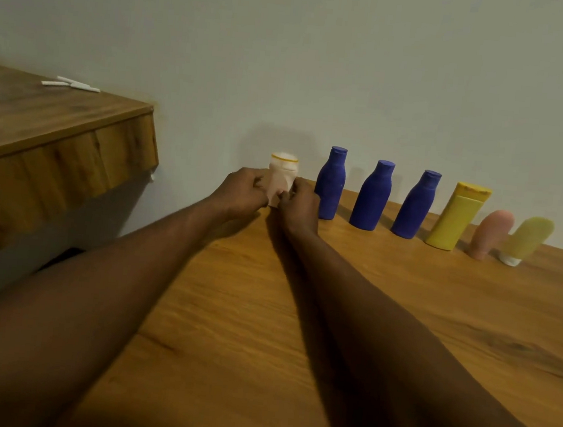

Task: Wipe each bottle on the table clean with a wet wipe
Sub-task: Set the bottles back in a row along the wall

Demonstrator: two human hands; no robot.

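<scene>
A row of bottles stands along the wall on the wooden table. Leftmost is a pale cream bottle with a white cap and a yellow ring. My left hand grips its left side and my right hand grips its right side, fingers curled round its lower body. To its right stand three blue bottles, a yellow tube, a pink tube and a pale yellow-green tube on a white cap. No wet wipe is visible.
A higher wooden shelf juts from the wall at the left, with a few white sticks on top. A dark gap lies between it and the table. The wall runs right behind the bottles.
</scene>
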